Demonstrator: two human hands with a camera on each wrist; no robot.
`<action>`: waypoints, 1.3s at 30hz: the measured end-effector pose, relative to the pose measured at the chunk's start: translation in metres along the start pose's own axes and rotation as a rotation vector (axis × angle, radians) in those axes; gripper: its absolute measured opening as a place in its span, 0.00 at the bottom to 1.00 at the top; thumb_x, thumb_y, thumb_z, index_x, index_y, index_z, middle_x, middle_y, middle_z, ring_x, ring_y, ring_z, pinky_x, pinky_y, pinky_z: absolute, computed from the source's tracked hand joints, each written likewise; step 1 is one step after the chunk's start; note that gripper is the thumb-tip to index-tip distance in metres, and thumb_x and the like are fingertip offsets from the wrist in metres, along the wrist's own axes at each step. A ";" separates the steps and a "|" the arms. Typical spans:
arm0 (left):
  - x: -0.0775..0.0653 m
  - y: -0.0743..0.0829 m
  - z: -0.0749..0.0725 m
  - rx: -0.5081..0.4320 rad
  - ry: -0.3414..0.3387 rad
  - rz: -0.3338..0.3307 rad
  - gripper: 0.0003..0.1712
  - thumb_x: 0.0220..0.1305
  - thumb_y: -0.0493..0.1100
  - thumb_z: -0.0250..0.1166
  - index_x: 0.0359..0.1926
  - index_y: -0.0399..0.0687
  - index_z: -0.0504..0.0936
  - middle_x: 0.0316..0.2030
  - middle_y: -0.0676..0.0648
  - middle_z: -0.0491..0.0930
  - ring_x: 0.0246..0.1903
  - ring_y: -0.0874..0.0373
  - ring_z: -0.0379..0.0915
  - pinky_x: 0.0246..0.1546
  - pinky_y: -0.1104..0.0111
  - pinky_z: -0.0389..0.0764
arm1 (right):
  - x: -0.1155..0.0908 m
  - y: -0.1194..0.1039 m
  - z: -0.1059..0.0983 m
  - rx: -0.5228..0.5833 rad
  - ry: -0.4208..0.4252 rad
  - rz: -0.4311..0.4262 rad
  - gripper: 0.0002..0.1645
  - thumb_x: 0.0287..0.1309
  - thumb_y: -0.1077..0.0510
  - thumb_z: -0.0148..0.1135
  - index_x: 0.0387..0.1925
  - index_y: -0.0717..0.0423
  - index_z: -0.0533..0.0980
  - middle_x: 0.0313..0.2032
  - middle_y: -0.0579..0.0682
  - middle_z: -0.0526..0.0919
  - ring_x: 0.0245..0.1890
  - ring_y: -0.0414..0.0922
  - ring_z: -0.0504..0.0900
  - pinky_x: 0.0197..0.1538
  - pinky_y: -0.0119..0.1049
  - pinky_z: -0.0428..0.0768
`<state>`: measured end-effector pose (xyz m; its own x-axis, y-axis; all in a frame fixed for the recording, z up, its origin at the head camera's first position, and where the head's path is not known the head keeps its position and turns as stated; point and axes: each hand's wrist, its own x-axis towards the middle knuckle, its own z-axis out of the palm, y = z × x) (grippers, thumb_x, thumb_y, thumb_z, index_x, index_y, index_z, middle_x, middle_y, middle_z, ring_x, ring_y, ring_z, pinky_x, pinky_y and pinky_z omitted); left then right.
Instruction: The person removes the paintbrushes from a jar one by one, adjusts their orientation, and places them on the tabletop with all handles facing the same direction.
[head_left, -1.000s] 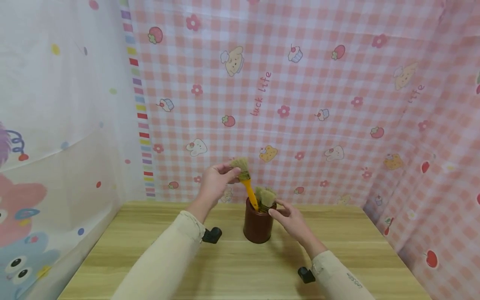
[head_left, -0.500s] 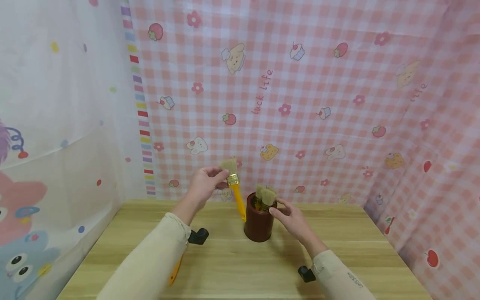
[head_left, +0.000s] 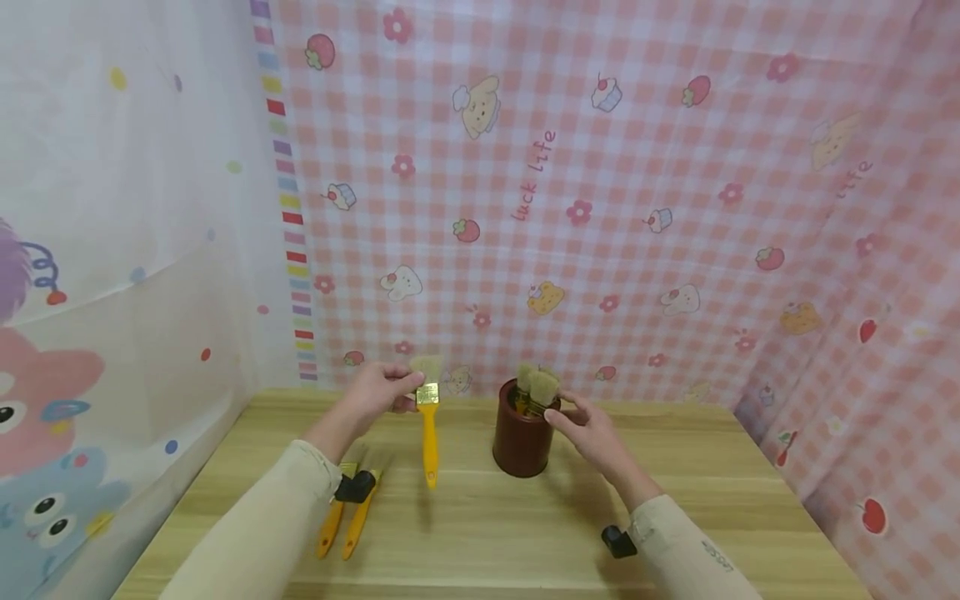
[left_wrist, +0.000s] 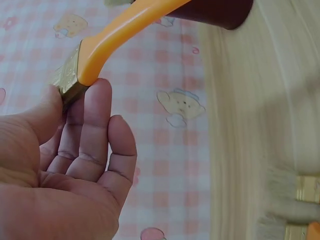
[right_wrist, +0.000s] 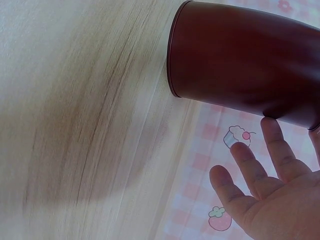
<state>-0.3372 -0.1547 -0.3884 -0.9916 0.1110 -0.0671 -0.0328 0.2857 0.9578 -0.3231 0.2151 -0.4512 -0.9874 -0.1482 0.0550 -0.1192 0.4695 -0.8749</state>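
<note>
In the head view my left hand (head_left: 382,390) pinches a paintbrush (head_left: 429,442) by its metal band, bristles up and yellow handle hanging down over the table. The left wrist view shows thumb and fingertips on that band. A dark brown cylindrical pot (head_left: 521,446) stands upright to the right, with paintbrushes (head_left: 538,385) in it, bristles up. My right hand (head_left: 592,429) holds the pot's upper right rim with thumb and index finger. In the right wrist view another fingertip (right_wrist: 270,125) touches the pot's wall while the remaining fingers are spread apart.
Two yellow-handled paintbrushes (head_left: 360,521) lie side by side on the wooden table (head_left: 480,533), left of the pot and partly behind the left wrist's black camera (head_left: 355,486). A pink checked curtain (head_left: 525,250) hangs behind the table; a white one (head_left: 172,250) is at the left.
My left hand has drawn the paintbrush out of the pot and carried it left and down; its handle now hangs nearly vertical. Two lying brushes have come into sight. The right hand stays at the pot.
</note>
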 end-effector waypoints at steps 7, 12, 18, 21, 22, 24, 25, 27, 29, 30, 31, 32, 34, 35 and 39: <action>-0.007 -0.013 -0.007 0.051 -0.003 -0.046 0.18 0.78 0.45 0.67 0.54 0.32 0.87 0.53 0.38 0.84 0.33 0.57 0.86 0.48 0.60 0.91 | 0.001 0.001 0.001 -0.009 0.012 -0.003 0.43 0.74 0.36 0.63 0.81 0.49 0.65 0.70 0.66 0.79 0.71 0.64 0.77 0.69 0.64 0.78; -0.010 -0.024 -0.009 0.085 -0.017 -0.078 0.17 0.78 0.46 0.67 0.52 0.33 0.87 0.53 0.39 0.84 0.32 0.57 0.87 0.46 0.60 0.90 | 0.002 0.003 0.002 -0.019 0.020 -0.002 0.43 0.74 0.35 0.64 0.81 0.48 0.65 0.69 0.66 0.79 0.71 0.64 0.78 0.69 0.64 0.78; -0.014 -0.039 -0.013 0.139 -0.031 -0.112 0.20 0.78 0.47 0.67 0.57 0.32 0.85 0.55 0.35 0.84 0.31 0.56 0.87 0.46 0.57 0.90 | 0.002 0.003 0.003 -0.024 0.023 -0.007 0.43 0.74 0.35 0.63 0.81 0.49 0.65 0.69 0.66 0.79 0.71 0.64 0.78 0.70 0.64 0.78; -0.016 -0.046 -0.016 0.159 -0.044 -0.126 0.22 0.78 0.47 0.66 0.59 0.31 0.84 0.55 0.34 0.84 0.32 0.55 0.86 0.49 0.56 0.90 | 0.001 0.002 0.002 -0.016 0.020 -0.014 0.43 0.75 0.36 0.63 0.81 0.49 0.65 0.70 0.67 0.78 0.72 0.64 0.77 0.70 0.64 0.78; -0.016 -0.049 -0.016 0.164 -0.041 -0.130 0.22 0.78 0.46 0.66 0.59 0.31 0.84 0.55 0.35 0.84 0.32 0.55 0.86 0.49 0.56 0.90 | 0.001 0.002 0.002 -0.011 0.020 -0.013 0.43 0.75 0.36 0.63 0.81 0.49 0.65 0.70 0.67 0.78 0.72 0.64 0.77 0.70 0.64 0.78; -0.016 -0.054 -0.017 0.170 -0.040 -0.132 0.22 0.78 0.46 0.67 0.59 0.30 0.84 0.54 0.34 0.84 0.32 0.55 0.86 0.48 0.56 0.90 | 0.000 0.000 0.001 -0.003 0.015 -0.016 0.43 0.75 0.37 0.63 0.81 0.50 0.65 0.70 0.67 0.78 0.72 0.64 0.77 0.70 0.64 0.78; -0.016 -0.056 -0.017 0.174 -0.043 -0.135 0.23 0.78 0.45 0.67 0.60 0.29 0.83 0.55 0.34 0.84 0.32 0.55 0.86 0.48 0.55 0.90 | 0.000 0.000 0.000 -0.002 0.013 -0.014 0.43 0.75 0.37 0.63 0.81 0.50 0.65 0.70 0.67 0.78 0.72 0.64 0.77 0.70 0.64 0.78; -0.017 -0.061 -0.017 0.179 -0.047 -0.144 0.24 0.77 0.45 0.67 0.61 0.29 0.82 0.56 0.33 0.84 0.31 0.56 0.85 0.48 0.55 0.91 | -0.001 -0.001 0.000 0.005 0.012 -0.010 0.42 0.75 0.37 0.63 0.81 0.50 0.65 0.70 0.67 0.77 0.72 0.64 0.77 0.70 0.64 0.78; -0.018 -0.065 -0.017 0.188 -0.051 -0.155 0.24 0.77 0.45 0.68 0.61 0.28 0.82 0.56 0.32 0.83 0.30 0.56 0.85 0.47 0.55 0.91 | -0.001 -0.002 0.000 0.006 0.013 -0.010 0.42 0.75 0.37 0.63 0.81 0.50 0.65 0.70 0.67 0.78 0.72 0.64 0.77 0.70 0.64 0.78; -0.019 -0.067 -0.016 0.190 -0.052 -0.165 0.24 0.77 0.45 0.68 0.61 0.28 0.82 0.56 0.32 0.83 0.30 0.56 0.85 0.48 0.55 0.91 | -0.001 -0.002 0.000 0.006 0.014 -0.011 0.42 0.75 0.37 0.63 0.81 0.50 0.65 0.70 0.67 0.78 0.72 0.64 0.77 0.70 0.64 0.78; -0.020 -0.068 -0.016 0.194 -0.054 -0.171 0.24 0.77 0.45 0.68 0.61 0.28 0.82 0.56 0.32 0.83 0.30 0.56 0.85 0.48 0.55 0.91 | -0.001 -0.002 0.000 0.004 0.014 -0.013 0.43 0.75 0.37 0.63 0.81 0.49 0.65 0.70 0.67 0.78 0.72 0.64 0.77 0.70 0.64 0.78; -0.020 -0.070 -0.016 0.196 -0.054 -0.176 0.23 0.77 0.45 0.68 0.60 0.29 0.83 0.56 0.32 0.83 0.30 0.56 0.85 0.48 0.56 0.90 | -0.001 -0.002 0.000 0.004 0.015 -0.015 0.43 0.75 0.37 0.63 0.81 0.49 0.65 0.70 0.67 0.78 0.72 0.64 0.77 0.70 0.64 0.78; -0.021 -0.073 -0.015 0.208 -0.051 -0.178 0.22 0.77 0.44 0.68 0.59 0.29 0.84 0.55 0.33 0.84 0.30 0.56 0.84 0.46 0.58 0.90 | 0.000 -0.001 0.000 0.001 0.015 -0.017 0.43 0.75 0.36 0.64 0.81 0.49 0.65 0.70 0.67 0.78 0.72 0.64 0.77 0.70 0.64 0.78; -0.021 -0.075 -0.014 0.214 -0.049 -0.177 0.21 0.77 0.44 0.68 0.58 0.29 0.84 0.54 0.34 0.84 0.29 0.56 0.84 0.45 0.59 0.90 | 0.000 -0.001 0.000 0.000 0.015 -0.017 0.43 0.75 0.36 0.64 0.81 0.49 0.65 0.70 0.67 0.78 0.72 0.64 0.77 0.70 0.64 0.78; -0.022 -0.080 -0.013 0.248 -0.035 -0.177 0.18 0.76 0.44 0.68 0.54 0.31 0.86 0.48 0.38 0.85 0.29 0.55 0.81 0.39 0.62 0.87 | 0.001 0.000 0.000 -0.004 0.016 -0.014 0.43 0.74 0.36 0.64 0.80 0.49 0.65 0.70 0.67 0.79 0.72 0.64 0.77 0.70 0.64 0.78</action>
<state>-0.3144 -0.1920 -0.4597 -0.9682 0.0704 -0.2403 -0.1685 0.5268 0.8331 -0.3239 0.2147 -0.4510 -0.9872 -0.1407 0.0747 -0.1331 0.4707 -0.8722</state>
